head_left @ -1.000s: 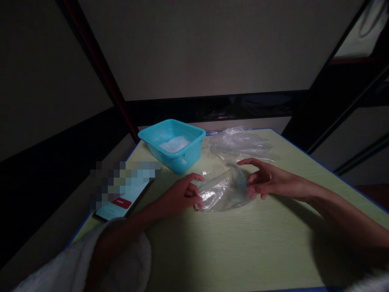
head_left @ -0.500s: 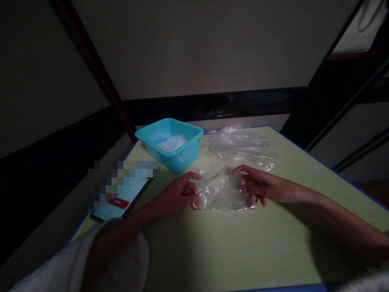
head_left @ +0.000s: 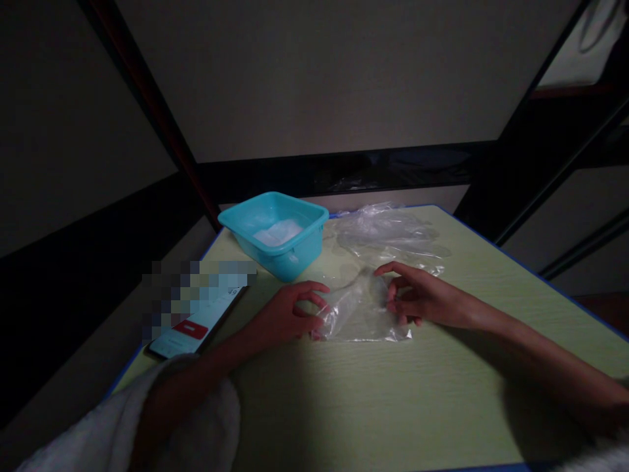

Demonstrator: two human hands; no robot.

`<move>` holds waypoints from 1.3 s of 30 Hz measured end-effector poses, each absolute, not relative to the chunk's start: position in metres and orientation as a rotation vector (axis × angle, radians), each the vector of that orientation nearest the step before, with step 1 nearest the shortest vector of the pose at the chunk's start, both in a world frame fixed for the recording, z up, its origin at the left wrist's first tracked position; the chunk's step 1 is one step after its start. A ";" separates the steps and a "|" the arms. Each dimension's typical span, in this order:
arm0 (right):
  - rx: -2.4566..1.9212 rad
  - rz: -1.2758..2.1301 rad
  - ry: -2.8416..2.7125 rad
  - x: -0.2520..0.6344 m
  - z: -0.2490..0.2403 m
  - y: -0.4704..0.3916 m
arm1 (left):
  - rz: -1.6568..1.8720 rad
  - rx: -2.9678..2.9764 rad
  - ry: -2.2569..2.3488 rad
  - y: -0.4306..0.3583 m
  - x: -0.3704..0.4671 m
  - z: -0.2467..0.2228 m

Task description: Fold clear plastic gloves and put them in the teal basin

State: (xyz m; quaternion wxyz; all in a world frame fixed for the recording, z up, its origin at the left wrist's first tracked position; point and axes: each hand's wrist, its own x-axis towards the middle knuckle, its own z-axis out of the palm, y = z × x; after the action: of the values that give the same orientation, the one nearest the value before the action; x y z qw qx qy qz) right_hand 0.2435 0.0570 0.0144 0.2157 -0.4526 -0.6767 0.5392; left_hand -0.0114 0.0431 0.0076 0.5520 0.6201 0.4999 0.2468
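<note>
A clear thin plastic piece, perhaps a bag or disposable glove, lies flat on the table between my hands. My left hand touches its left edge, thumb and fingers curved and apart. At its right side rests my right hand, index finger stretched toward the upper part and the other fingers curled loosely over the film. Behind it lies a pile of similar clear plastic. Neither hand visibly grips the film.
A turquoise basin with white material inside stands at the back left. A phone with a lit, partly pixelated screen lies at the left edge of the pale green table. Dark panels rise behind.
My right hand has shifted slightly up and left, uncovering the plastic's lower right corner. The fingers of my left hand have spread a little.
</note>
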 end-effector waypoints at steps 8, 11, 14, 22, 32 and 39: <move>-1.410 1.406 -2.033 0.241 0.024 0.054 | 0.461 1.561 1.213 0.039 -0.011 0.010; -1.496 1.296 -2.076 0.238 0.027 0.050 | 0.468 1.557 1.238 0.038 -0.010 0.009; -1.536 1.280 -2.063 0.236 0.027 0.048 | 0.477 1.527 1.259 0.039 -0.009 0.010; -1.553 1.325 -2.002 0.240 0.023 0.051 | 0.663 1.478 1.266 0.040 -0.008 0.018; -1.563 1.213 -2.105 0.242 0.022 0.052 | 0.745 1.587 1.383 0.031 -0.002 0.012; -1.546 1.196 -2.132 0.242 0.023 0.052 | 0.761 1.607 1.360 0.033 -0.003 0.008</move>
State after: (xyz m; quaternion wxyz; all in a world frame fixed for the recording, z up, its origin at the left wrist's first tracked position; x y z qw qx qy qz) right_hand 0.2422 0.0523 0.0228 0.1242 -0.5303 -0.7314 0.4103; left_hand -0.0034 0.0330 0.0084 0.4363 0.6459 0.5466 0.3060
